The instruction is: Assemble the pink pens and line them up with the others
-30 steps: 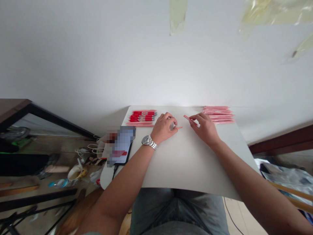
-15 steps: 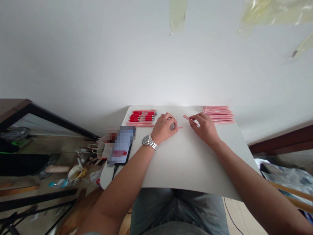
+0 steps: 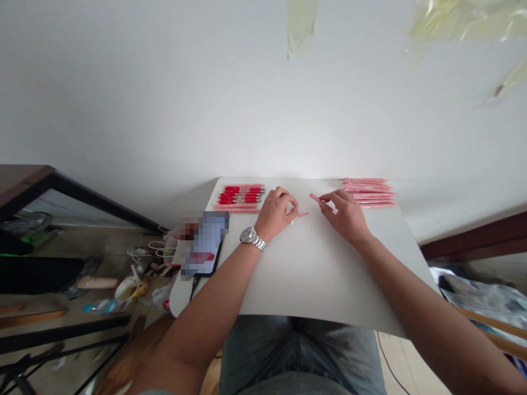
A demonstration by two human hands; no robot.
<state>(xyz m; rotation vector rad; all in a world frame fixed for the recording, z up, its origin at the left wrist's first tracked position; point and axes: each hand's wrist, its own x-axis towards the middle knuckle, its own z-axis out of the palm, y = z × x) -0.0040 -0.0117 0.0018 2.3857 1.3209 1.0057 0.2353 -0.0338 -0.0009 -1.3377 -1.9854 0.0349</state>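
Note:
My left hand, with a metal watch on its wrist, is closed in a pinch. A short length of thin pink stick pokes out at its fingertips; the hand hides the rest. Slivers of a thin white piece show by the same fingers, too small to name. My right hand pinches a slim pink stick between thumb and fingers, tilted with its far end up and left. The two hands are apart, over the middle of the white table.
Red pens lie in a row at the back left, with pink sticks alongside. A pile of pink sticks lies at the back right against the wall. A phone with a cable rests at the left edge.
Both hands stay nearly in place with their grips kept. The left fingers have shifted slightly, and the white piece beside them now shows below the hand.

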